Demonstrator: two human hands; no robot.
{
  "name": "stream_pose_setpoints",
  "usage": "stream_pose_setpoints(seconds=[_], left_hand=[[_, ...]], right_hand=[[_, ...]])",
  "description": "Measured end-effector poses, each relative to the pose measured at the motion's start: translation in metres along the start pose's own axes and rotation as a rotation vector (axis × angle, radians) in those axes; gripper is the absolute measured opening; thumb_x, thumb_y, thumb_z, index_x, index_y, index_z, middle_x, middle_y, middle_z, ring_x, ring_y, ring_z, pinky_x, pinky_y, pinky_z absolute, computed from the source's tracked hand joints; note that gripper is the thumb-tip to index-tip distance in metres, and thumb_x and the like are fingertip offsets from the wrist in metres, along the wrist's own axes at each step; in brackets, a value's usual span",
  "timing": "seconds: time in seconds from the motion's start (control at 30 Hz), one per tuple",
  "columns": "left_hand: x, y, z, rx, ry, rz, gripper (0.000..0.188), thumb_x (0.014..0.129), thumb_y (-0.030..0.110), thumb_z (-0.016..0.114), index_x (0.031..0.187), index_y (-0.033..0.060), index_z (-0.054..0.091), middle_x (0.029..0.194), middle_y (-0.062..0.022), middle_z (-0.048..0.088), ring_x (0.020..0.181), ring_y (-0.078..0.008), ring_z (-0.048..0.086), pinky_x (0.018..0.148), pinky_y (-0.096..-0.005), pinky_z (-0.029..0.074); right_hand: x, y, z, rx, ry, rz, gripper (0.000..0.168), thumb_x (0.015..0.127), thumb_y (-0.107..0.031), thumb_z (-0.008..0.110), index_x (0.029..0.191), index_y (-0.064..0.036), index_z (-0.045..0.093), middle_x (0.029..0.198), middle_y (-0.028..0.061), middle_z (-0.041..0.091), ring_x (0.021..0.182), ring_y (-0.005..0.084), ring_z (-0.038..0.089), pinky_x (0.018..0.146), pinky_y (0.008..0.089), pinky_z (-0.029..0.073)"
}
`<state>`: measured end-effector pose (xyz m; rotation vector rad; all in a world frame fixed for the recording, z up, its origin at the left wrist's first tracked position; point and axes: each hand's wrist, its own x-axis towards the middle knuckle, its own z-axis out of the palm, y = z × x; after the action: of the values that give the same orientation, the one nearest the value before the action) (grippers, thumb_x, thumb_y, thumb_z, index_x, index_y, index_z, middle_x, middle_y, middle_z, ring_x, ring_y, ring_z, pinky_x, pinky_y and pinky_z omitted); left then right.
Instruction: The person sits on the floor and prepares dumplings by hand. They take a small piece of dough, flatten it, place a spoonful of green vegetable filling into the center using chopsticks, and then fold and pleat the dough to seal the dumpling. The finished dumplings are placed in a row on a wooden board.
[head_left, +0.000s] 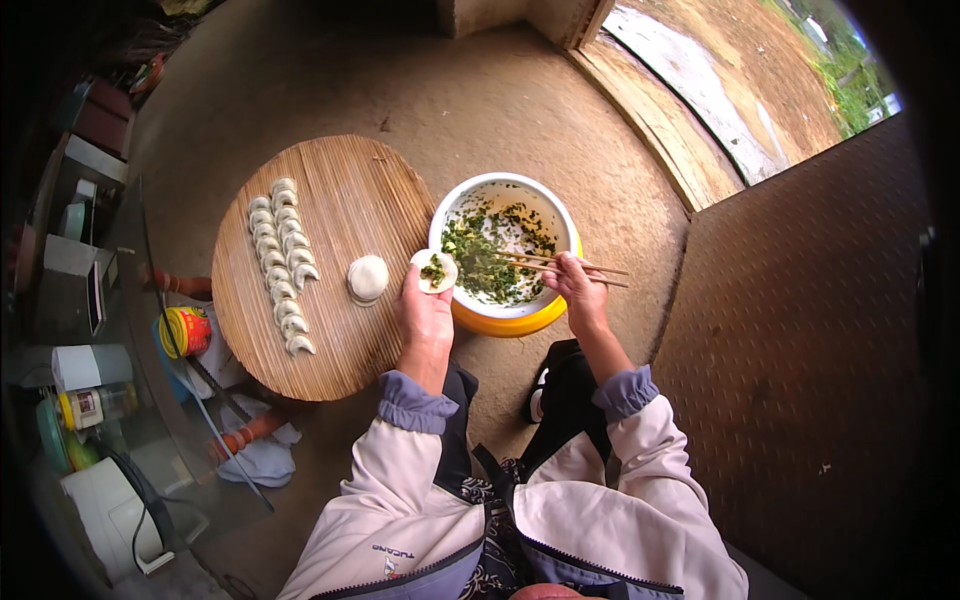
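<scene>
On the fingers of my left hand (426, 322) lies a round dumpling wrapper (447, 279) with a small heap of chopped green filling (433, 271) on it. My right hand (582, 294) grips a pair of wooden chopsticks (606, 268), their tips over the filling in a white enamel basin (562, 217). Chopped greens (480, 247) cover much of the basin's inside. Left of my left hand, a stack of wrappers (368, 279) rests on a round slatted wooden board (352, 202). Two rows of folded dumplings (274, 259) run along the board's left part.
Beneath the basin is a yellow round support (510, 325). A glass-topped table (172, 420) at the left bears jars and a white appliance (112, 517). A red-and-yellow tin (184, 331) is beside the board. To the right stands a textured brown metal door panel (787, 322), near an open doorway.
</scene>
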<state>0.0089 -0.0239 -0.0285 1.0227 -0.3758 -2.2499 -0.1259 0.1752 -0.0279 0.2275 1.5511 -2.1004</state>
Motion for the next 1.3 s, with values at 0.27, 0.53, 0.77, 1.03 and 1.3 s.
stream_pose_setpoints(seconds=[0.27, 0.53, 0.77, 1.03, 1.3], left_hand=[[0.002, -0.013, -0.004, -0.022, -0.04, -0.055, 0.031, 0.101, 0.017, 0.056, 0.123, -0.0049, 0.059, 0.118, -0.0174, 0.066, 0.105, -0.0315, 0.068, 0.088, -0.0443, 0.06], [-0.011, -0.021, 0.013, 0.053, -0.101, -0.121, 0.031, 0.102, 0.019, 0.055, 0.125, -0.0025, 0.057, 0.122, -0.0155, 0.064, 0.109, -0.0288, 0.067, 0.093, -0.0436, 0.057], [-0.01, -0.026, 0.013, 0.044, -0.133, -0.162, 0.031, 0.103, 0.02, 0.055, 0.126, -0.0001, 0.057, 0.122, -0.013, 0.065, 0.108, -0.0257, 0.067, 0.089, -0.0412, 0.059], [-0.01, -0.027, 0.017, 0.018, -0.198, -0.234, 0.04, 0.107, 0.033, 0.043, 0.131, 0.0013, 0.051, 0.122, -0.0143, 0.065, 0.109, -0.0273, 0.066, 0.09, -0.042, 0.059], [-0.019, -0.021, 0.025, 0.026, -0.26, -0.31, 0.049, 0.109, 0.04, 0.031, 0.135, 0.0012, 0.048, 0.127, -0.0183, 0.062, 0.114, -0.0322, 0.064, 0.095, -0.0458, 0.057]], right_hand=[[-0.002, -0.006, -0.004, 0.107, -0.01, -0.023, 0.024, 0.097, -0.018, 0.068, 0.107, 0.004, 0.063, 0.093, 0.0129, 0.069, 0.077, 0.02, 0.07, 0.068, 0.0272, 0.058], [-0.028, -0.019, 0.003, 0.038, -0.053, -0.138, 0.024, 0.1, -0.019, 0.063, 0.109, 0.003, 0.065, 0.094, 0.0131, 0.07, 0.076, 0.0197, 0.07, 0.068, 0.028, 0.058], [-0.077, -0.016, 0.014, -0.648, -0.282, -0.813, 0.007, 0.094, -0.002, 0.066, 0.097, 0.003, 0.069, 0.09, 0.0129, 0.072, 0.079, 0.0187, 0.071, 0.073, 0.0297, 0.057], [-0.089, -0.029, 0.018, -0.891, -0.406, -1.181, 0.017, 0.081, 0.004, 0.074, 0.098, 0.0, 0.071, 0.091, 0.0139, 0.071, 0.078, 0.0266, 0.072, 0.07, 0.0327, 0.058], [-0.092, -0.042, 0.007, -0.671, -0.295, -0.891, 0.009, 0.093, 0.0, 0.065, 0.101, 0.003, 0.069, 0.092, 0.0132, 0.072, 0.08, 0.0203, 0.072, 0.073, 0.0291, 0.058]])
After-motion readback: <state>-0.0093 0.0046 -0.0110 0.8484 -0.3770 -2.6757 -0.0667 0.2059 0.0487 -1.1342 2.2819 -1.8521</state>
